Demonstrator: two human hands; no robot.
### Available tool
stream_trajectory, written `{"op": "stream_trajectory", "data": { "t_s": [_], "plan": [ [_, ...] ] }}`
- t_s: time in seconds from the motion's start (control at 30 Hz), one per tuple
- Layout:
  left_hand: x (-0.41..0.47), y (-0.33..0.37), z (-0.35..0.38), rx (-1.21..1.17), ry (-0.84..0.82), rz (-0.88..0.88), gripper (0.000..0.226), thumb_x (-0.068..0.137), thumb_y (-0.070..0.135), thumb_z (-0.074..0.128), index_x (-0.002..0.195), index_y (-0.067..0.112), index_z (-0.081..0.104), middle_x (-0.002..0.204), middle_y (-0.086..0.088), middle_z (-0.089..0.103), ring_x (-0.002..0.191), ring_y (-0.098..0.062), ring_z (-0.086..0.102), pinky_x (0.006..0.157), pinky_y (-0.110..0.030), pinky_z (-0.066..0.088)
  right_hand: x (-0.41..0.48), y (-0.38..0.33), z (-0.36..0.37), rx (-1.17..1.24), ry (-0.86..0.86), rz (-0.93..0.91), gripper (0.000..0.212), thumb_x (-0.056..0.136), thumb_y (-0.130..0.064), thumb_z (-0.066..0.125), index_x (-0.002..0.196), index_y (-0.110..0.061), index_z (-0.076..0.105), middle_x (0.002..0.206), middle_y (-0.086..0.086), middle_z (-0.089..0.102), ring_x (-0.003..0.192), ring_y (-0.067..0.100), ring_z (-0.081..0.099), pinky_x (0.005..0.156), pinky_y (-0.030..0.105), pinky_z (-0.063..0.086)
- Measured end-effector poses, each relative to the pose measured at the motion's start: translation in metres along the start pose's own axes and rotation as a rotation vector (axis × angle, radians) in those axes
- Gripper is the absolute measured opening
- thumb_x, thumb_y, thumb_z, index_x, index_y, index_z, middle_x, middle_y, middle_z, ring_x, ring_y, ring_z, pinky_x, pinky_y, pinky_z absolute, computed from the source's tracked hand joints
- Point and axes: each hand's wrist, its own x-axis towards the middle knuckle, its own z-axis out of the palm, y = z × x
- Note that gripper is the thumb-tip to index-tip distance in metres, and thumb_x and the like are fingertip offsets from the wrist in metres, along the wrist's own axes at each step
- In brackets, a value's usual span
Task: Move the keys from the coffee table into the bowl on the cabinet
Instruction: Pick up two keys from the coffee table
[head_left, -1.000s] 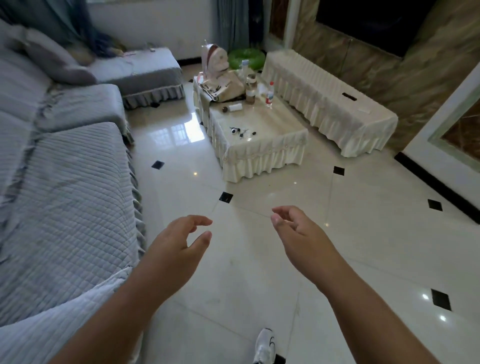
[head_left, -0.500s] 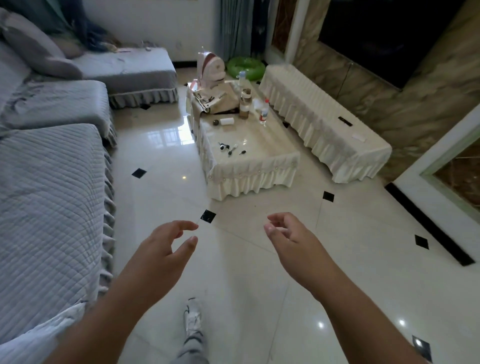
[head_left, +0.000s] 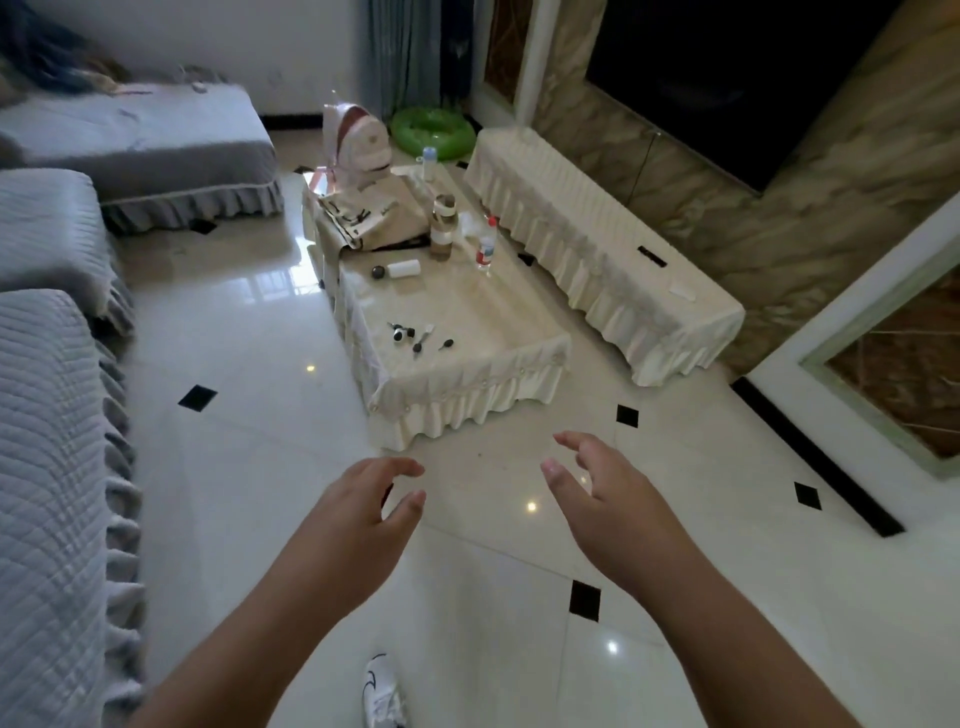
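Keys with small black heads and silver blades (head_left: 415, 338) are lying loose on the near part of the long coffee table with the cream frilled cloth (head_left: 467, 395). They are what the hands need, and they are far ahead of both hands.

Closest to the camera, one white shoe (head_left: 383, 693) is standing on the shiny pale floor tiles (head_left: 249, 467). Just past it, the two bare arms are reaching forward over the floor. The left hand (head_left: 358, 514) is holding nothing, and its thumb and fingers are curling in with a small gap between them. The right hand (head_left: 602, 488) is also holding nothing, and its fingers are spreading a bit wider.

The keys are sitting up and a little to the left of the gap between the hands. I think the left hand is the nearer one. The bunch is spreading out in a line that runs from left to right across the table, so a grab from above would probably work best. A grey quilted sofa (head_left: 47, 467) is on the left side.

Farther back on the table, a clear water bottle with a red cap (head_left: 486, 244) is standing up. I cannot see any bowl.
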Motion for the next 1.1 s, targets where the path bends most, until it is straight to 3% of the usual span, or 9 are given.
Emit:
{"op": "stream_trajectory", "data": {
  "t_s": [0.17, 0.43, 0.67, 0.87, 1.03, 1.1],
  "plan": [
    [0.075, 0.010, -0.021, 0.042, -0.014, 0.029, 0.025, 0.093, 0.047, 0.052, 0.118, 0.045, 0.056, 0.111, 0.025, 0.044, 0.083, 0.014, 0.052, 0.070, -0.009, 0.033, 0.061, -0.017, -0.002, 0.018, 0.040, 0.006, 0.048, 0.097, -0.051, 0.044, 0.142, -0.032, 0.044, 0.144, -0.005, 0.048, 0.126, 0.010, 0.048, 0.093, 0.026, 0.037],
    [0.173, 0.017, -0.029, 0.092, -0.025, -0.034, 0.030, 0.093, 0.049, 0.050, 0.122, 0.045, 0.054, 0.117, 0.021, 0.045, 0.080, 0.011, 0.053, 0.070, -0.018, 0.037, 0.160, -0.010, -0.001, 0.039, 0.009, -0.014, 0.048, 0.098, -0.051, 0.043, 0.142, -0.032, 0.043, 0.144, -0.006, 0.047, 0.126, 0.011, 0.048, 0.090, 0.025, 0.035],
    [0.265, 0.039, -0.023, 0.124, 0.077, -0.102, 0.036, 0.095, 0.046, 0.049, 0.128, 0.036, 0.055, 0.130, 0.014, 0.051, 0.109, -0.003, 0.049, 0.090, -0.027, 0.041, 0.284, 0.012, -0.015, 0.054, -0.074, -0.103, 0.046, 0.097, -0.049, 0.044, 0.140, -0.030, 0.045, 0.141, -0.003, 0.051, 0.125, 0.012, 0.049, 0.089, 0.028, 0.037],
    [0.343, 0.069, -0.018, 0.134, 0.155, -0.193, 0.034, 0.094, 0.051, 0.048, 0.126, 0.043, 0.051, 0.134, 0.017, 0.050, 0.092, 0.013, 0.047, 0.083, -0.024, 0.039, 0.400, 0.015, -0.035, 0.076, -0.154, -0.204, 0.044, 0.097, -0.050, 0.044, 0.139, -0.035, 0.045, 0.140, -0.006, 0.051, 0.120, 0.010, 0.051, 0.086, 0.027, 0.037],
    [0.396, 0.081, -0.011, 0.094, 0.220, -0.243, 0.032, 0.093, 0.049, 0.050, 0.125, 0.044, 0.054, 0.133, 0.013, 0.053, 0.101, 0.003, 0.051, 0.086, -0.026, 0.041, 0.473, 0.018, -0.047, 0.027, -0.231, -0.248, 0.042, 0.098, -0.046, 0.045, 0.138, -0.033, 0.046, 0.140, -0.002, 0.052, 0.120, 0.014, 0.052, 0.087, 0.027, 0.036],
    [0.411, 0.080, -0.007, 0.083, 0.226, -0.268, 0.033, 0.094, 0.049, 0.050, 0.126, 0.042, 0.054, 0.132, 0.014, 0.052, 0.098, 0.006, 0.051, 0.084, -0.026, 0.041, 0.493, 0.019, -0.049, 0.010, -0.260, -0.256, 0.043, 0.098, -0.047, 0.045, 0.138, -0.034, 0.046, 0.140, -0.002, 0.052, 0.110, 0.010, 0.054, 0.087, 0.028, 0.038]
  ]
}}
